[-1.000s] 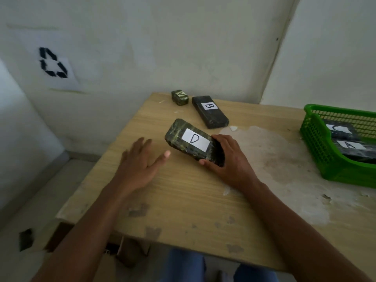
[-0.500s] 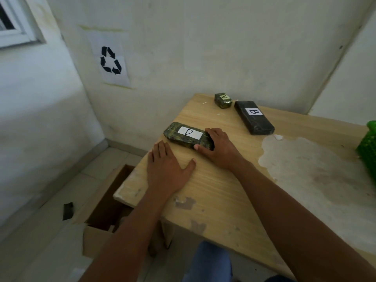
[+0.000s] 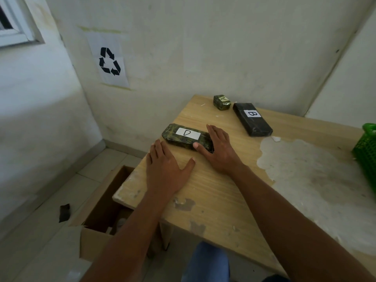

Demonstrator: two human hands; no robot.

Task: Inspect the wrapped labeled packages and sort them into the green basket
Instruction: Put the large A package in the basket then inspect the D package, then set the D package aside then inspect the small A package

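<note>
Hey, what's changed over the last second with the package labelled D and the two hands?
The mottled dark-green wrapped package labelled D, tilted up in the right hand a second ago, now lies flat on the wooden table, that hand resting straight-fingered at its end. The left hand has settled flat on the table. The black wrapped package labelled B and small green package labelled A stayed put.

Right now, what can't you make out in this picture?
Green basket: cut off by the right edge of the head view; contents unseen.
Cardboard box: inside dark, partly under the table.
D package: its right end is covered by the right hand.
</note>
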